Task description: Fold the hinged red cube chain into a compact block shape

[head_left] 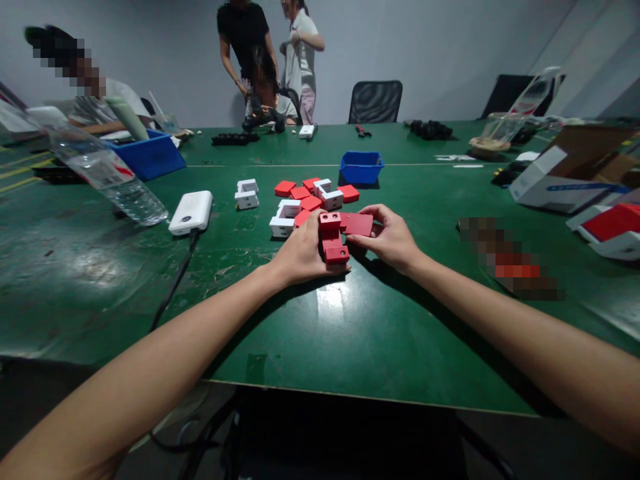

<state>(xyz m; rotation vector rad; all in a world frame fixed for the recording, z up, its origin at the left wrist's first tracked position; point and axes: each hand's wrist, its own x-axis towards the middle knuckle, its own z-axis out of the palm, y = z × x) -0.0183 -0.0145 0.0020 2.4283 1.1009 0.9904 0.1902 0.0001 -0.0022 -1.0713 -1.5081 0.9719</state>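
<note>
My left hand (303, 252) is closed around a red U-shaped block (331, 240) with round holes in its ends, a little above the table. From the right, my right hand (390, 237) pinches a flat red plate (358, 225) between thumb and fingers. The plate's left end meets the block's side; whether it sits inside the notch I cannot tell. Just beyond my hands lies a loose pile of red pieces (300, 193). Among and beside them stand white U-shaped blocks, one near (284, 219), one farther left (247, 194) and one at the back (329, 193).
A small blue bin (361, 168) stands behind the pile. To the left are a white power bank (191, 212) with a black cable and a tilted water bottle (107, 170). An open carton (545, 177) stands at right. Several people are across the green table (400, 320).
</note>
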